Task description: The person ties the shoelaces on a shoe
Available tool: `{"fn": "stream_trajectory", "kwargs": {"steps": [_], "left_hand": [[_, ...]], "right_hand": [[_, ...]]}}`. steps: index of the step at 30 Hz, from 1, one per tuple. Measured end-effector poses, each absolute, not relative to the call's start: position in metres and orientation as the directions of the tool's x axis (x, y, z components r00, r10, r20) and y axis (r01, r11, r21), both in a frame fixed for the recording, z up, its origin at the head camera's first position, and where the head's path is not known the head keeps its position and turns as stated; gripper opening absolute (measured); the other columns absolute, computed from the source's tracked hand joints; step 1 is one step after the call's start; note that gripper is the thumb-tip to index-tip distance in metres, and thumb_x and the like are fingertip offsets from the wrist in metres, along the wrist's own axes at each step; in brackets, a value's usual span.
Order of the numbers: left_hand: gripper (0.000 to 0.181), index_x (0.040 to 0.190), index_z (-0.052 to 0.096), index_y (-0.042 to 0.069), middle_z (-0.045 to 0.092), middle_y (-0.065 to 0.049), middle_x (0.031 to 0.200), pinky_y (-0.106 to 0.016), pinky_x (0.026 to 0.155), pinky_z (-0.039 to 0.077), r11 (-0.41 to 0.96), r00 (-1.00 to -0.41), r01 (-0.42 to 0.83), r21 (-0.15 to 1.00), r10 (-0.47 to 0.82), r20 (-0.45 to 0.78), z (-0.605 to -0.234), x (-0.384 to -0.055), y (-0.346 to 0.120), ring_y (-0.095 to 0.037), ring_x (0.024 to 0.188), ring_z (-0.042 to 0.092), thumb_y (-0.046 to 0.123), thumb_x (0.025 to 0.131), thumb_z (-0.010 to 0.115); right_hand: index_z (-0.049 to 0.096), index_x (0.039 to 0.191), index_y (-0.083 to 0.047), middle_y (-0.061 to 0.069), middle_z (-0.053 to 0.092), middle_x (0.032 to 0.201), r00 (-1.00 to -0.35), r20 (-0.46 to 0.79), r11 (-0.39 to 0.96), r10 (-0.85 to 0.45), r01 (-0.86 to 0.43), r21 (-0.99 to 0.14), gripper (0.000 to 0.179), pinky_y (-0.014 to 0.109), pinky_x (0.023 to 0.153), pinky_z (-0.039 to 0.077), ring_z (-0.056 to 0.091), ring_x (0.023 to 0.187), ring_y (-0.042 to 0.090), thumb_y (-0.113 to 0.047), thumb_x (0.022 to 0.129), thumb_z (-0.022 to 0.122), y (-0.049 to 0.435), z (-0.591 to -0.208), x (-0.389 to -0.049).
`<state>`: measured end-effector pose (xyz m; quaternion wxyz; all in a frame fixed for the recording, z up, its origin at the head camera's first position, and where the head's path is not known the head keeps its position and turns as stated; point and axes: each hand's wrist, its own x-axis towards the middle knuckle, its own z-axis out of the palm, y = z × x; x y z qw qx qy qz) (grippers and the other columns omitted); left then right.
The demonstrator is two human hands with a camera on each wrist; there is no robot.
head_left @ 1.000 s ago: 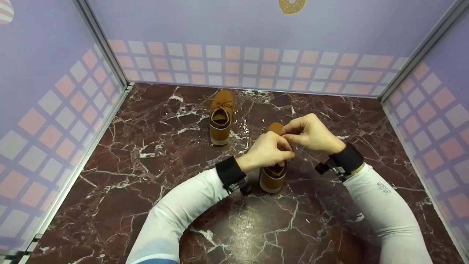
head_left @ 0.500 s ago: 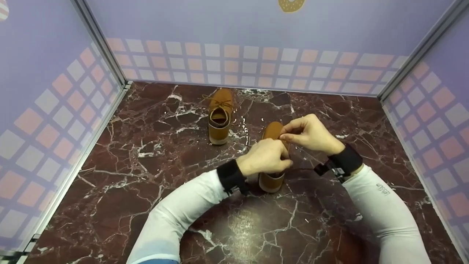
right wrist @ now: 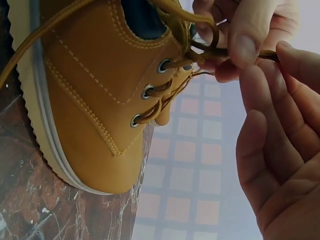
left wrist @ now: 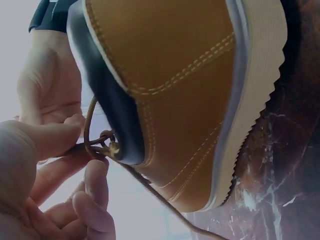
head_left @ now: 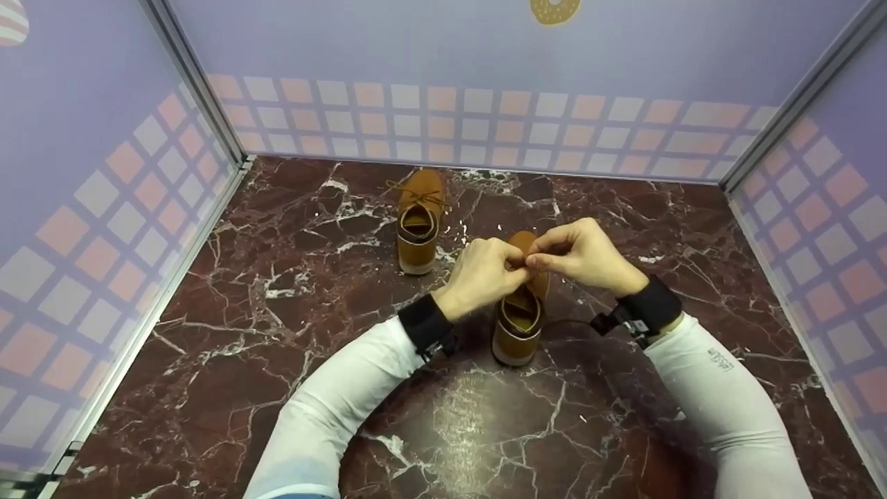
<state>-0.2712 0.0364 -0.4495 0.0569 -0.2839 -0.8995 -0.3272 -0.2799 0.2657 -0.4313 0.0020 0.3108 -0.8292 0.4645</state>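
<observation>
A tan lace-up shoe (head_left: 516, 344) stands on the floor with its toe pointing away; both hands are over its front, hiding much of the lacing. My left hand (head_left: 483, 274) pinches the brown shoelace (right wrist: 267, 55) between thumb and fingers. Right beside it, my right hand (head_left: 589, 255) grips the lace end with thumb and index finger, the fingertips nearly meeting the left ones. In the left wrist view a loop of lace (left wrist: 88, 122) rises at the shoe's collar, and another strand hangs along its side. Eyelets with threaded lace (right wrist: 148, 92) show in the right wrist view.
A matching tan shoe (head_left: 418, 225) stands farther back to the left, its lace tied in a bow (head_left: 421, 196). Dark red marble-patterned flooring (head_left: 312, 291) lies around, with lilac checkered panels (head_left: 478, 128) on the left, back and right.
My left hand first shifts down over the shoe opening, then moves up and left to meet the right fingertips, uncovering the opening. The right hand stays almost in place.
</observation>
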Motion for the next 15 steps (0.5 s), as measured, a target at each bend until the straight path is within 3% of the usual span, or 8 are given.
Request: {"fn": "stream_trajectory", "kwargs": {"steps": [4,8,12,15], "left_hand": [[0.014,0.097,0.091,0.019,0.084,-0.001,0.083,-0.029,0.062,0.048,0.603,-0.826,0.558,0.571,0.472,0.308,-0.451,-0.273,0.035,-0.017,0.071,0.071,0.027,0.101,0.081],[0.015,0.102,0.091,0.017,0.089,-0.002,0.095,-0.026,0.065,0.050,0.569,-0.825,0.549,0.613,0.488,0.286,-0.450,-0.275,0.032,-0.019,0.074,0.076,0.025,0.103,0.079],[0.018,0.097,0.090,0.014,0.089,-0.005,0.095,-0.022,0.063,0.043,0.535,-0.824,0.534,0.655,0.504,0.260,-0.449,-0.276,0.030,-0.016,0.070,0.070,0.023,0.105,0.077],[0.019,0.097,0.089,0.011,0.088,-0.006,0.096,-0.022,0.065,0.043,0.516,-0.822,0.529,0.674,0.508,0.257,-0.448,-0.277,0.029,-0.015,0.072,0.070,0.022,0.105,0.076]], "right_hand": [[0.086,0.103,-0.001,0.019,0.086,0.095,-0.809,0.272,0.372,-0.521,-0.502,-0.781,0.007,0.014,0.065,0.061,0.078,0.075,0.001,-0.004,0.096,0.087,0.267,-0.434,-0.279],[0.084,0.106,-0.002,0.016,0.085,0.095,-0.818,0.160,0.429,-0.553,-0.444,-0.787,0.016,0.016,0.065,0.061,0.076,0.076,0.004,-0.004,0.092,0.091,0.272,-0.442,-0.276],[0.083,0.100,-0.007,0.011,0.084,0.089,-0.813,0.043,0.513,-0.581,-0.407,-0.755,0.020,0.017,0.066,0.060,0.074,0.074,0.005,-0.011,0.088,0.097,0.273,-0.452,-0.273],[0.083,0.093,-0.010,0.008,0.084,0.085,-0.810,0.034,0.549,-0.585,-0.426,-0.719,0.014,0.016,0.066,0.059,0.073,0.071,0.004,-0.012,0.088,0.096,0.273,-0.457,-0.272]]}}
